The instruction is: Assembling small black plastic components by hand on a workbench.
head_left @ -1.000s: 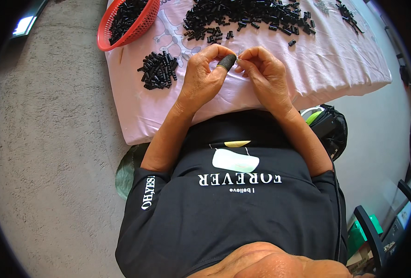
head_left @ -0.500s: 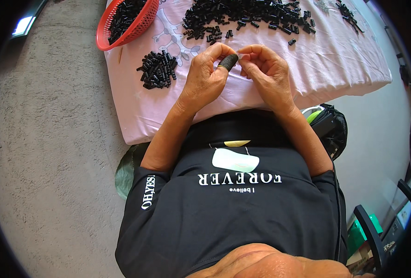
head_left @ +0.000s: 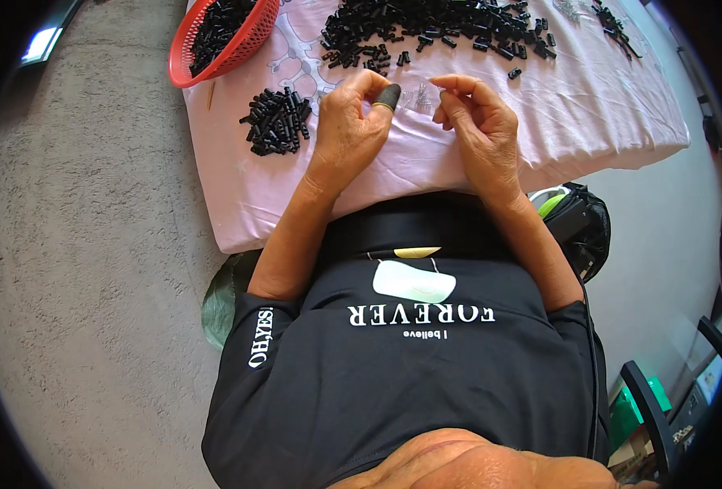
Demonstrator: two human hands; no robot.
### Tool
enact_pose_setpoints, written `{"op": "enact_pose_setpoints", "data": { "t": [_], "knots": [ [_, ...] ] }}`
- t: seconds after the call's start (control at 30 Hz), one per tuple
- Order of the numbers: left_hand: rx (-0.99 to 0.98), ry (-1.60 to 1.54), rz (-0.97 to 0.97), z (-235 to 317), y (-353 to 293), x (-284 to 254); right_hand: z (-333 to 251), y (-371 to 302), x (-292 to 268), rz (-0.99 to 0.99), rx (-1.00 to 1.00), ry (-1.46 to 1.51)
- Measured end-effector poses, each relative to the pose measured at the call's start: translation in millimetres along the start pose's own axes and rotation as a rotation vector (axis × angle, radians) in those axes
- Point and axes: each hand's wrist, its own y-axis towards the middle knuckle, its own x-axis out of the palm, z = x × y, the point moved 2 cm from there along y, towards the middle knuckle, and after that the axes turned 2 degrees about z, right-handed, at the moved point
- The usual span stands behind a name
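My left hand (head_left: 348,122) is over the near part of the cloth, its thumb in a dark finger cot (head_left: 388,96). The index finger curls toward that thumb; anything between them is hidden. Apart from it, to the right, my right hand (head_left: 484,126) has thumb and index finger brought together, and whatever they pinch is too small to make out. Between the hands lies a little heap of thin silvery pieces (head_left: 423,98). Left of my left hand is a small pile of short black tubular parts (head_left: 277,122).
A large heap of similar black parts (head_left: 442,28) spreads across the far side of the pink-clothed table (head_left: 589,122). A red perforated basket (head_left: 251,41) full of them stands at the far left. More silvery pieces (head_left: 571,10) and black parts (head_left: 616,31) lie far right.
My hands were together at the fingertips; they have since moved apart, left hand leftward and right hand rightward. The silvery heap between them now shows.
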Motion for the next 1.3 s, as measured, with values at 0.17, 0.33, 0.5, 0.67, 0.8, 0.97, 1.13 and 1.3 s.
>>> {"op": "enact_pose_setpoints", "data": {
  "t": [0.17, 0.33, 0.5, 0.67, 0.8, 0.97, 1.13, 1.3],
  "knots": [
    [0.161, 0.16, -0.004, -18.3, 5.3, -7.2, -13.8, 10.4, -5.6, -0.02, -0.289, -0.508],
    [0.243, 0.231, 0.007, -21.6, 3.8, -2.6, -12.4, 16.9, -9.5, -0.072, -0.398, -0.796],
    [0.364, 0.316, 0.048, -16.1, 4.5, -4.2, -6.4, 15.7, -9.3, -0.104, -0.414, -0.943],
    [0.42, 0.231, 0.0, -3.8, 4.6, 5.9, -8.6, 17.1, -14.0, -0.122, -0.396, -0.884],
    [0.456, 0.218, -0.043, -2.3, 2.7, 16.4, -10.3, 20.9, -19.5, -0.109, -0.342, -0.805],
    [0.432, 0.284, -0.08, -0.8, 0.0, 17.8, -9.5, 20.0, -21.3, -0.097, -0.367, -0.789],
    [0.482, 0.299, -0.094, 4.7, -2.4, 9.8, -8.6, 19.8, -21.5, -0.094, -0.377, -0.789],
    [0.38, 0.225, -0.097, -4.5, 4.3, 12.1, -8.5, 16.0, -17.2, -0.092, -0.426, -0.844]
  ]
}}
